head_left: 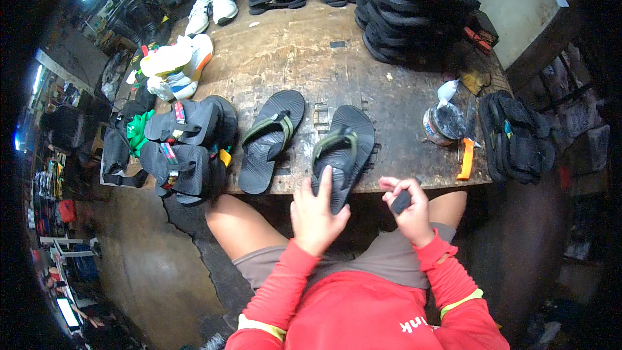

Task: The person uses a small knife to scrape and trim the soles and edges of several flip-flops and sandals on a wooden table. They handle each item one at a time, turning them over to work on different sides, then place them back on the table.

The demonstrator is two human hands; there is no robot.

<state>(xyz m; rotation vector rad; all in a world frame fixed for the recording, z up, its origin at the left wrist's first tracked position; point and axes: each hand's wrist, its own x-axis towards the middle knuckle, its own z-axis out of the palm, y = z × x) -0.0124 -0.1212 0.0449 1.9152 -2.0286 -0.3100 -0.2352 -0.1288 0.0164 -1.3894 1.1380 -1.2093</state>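
Side by side near the table's front edge lie two black flip-flops with green straps. My left hand point(315, 212) grips the heel end of the right flip-flop point(350, 131), its index finger stretched along the footbed and its thumb at the side. The left flip-flop point(266, 149) lies untouched, toe pointing away from me. Over the table's edge, to the right, my right hand point(412, 212) is curled around a small black piece point(401, 202). Its exact kind I cannot make out.
Stacked black sandals point(188, 149) with colourful straps stand at left, more sandals point(515, 136) at right. An orange-handled knife point(466, 157) lies beside a tin point(444, 123). Tall piles of black footwear point(402, 19) and white sneakers point(212, 8) occupy the far side of the wooden table point(291, 52).
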